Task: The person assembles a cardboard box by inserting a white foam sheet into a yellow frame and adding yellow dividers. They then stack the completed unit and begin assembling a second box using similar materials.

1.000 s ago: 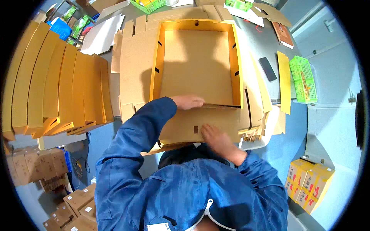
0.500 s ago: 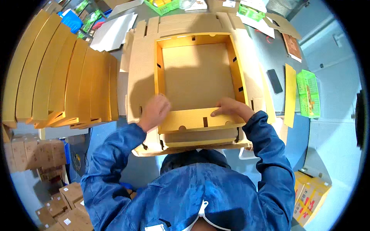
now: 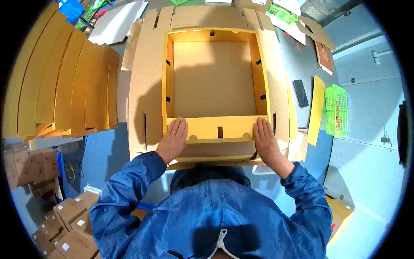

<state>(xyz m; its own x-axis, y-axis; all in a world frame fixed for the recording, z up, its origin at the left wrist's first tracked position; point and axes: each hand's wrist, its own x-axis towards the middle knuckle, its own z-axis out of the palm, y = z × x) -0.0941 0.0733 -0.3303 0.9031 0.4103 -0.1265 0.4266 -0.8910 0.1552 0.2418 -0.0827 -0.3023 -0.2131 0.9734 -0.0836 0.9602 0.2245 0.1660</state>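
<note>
In the middle of the scene, on flat brown cardboard (image 3: 142,95) over the grey worktop (image 3: 284,45): one shallow yellow box (image 3: 209,82), open-topped. Six dark slots in all: two in the left wall, two in the right, one in the far wall, one in the near flap (image 3: 205,128). Along the flap's near edge, two half-round marks.

On the flap's left end, the left hand (image 3: 174,137), palm down; on its right end, the right hand (image 3: 266,140), likewise. Fingers (image 3: 177,126) straight, close together on each hand, pointing to the far side, laid flat; thumbs hard to make out. Elbows wide, forearms slanting inward in blue sleeves (image 3: 133,179).

To the right, one dark phone (image 3: 300,93), one yellow strip (image 3: 316,110), one green basket (image 3: 336,110). Far right, a second green basket (image 3: 282,14) and one brown panel (image 3: 323,56). To the left, a row of standing yellow boxes (image 3: 64,77), at least six, too tightly set for an exact count. Far left, one white board (image 3: 116,23). Near left, several brown cartons (image 3: 71,211).
</note>
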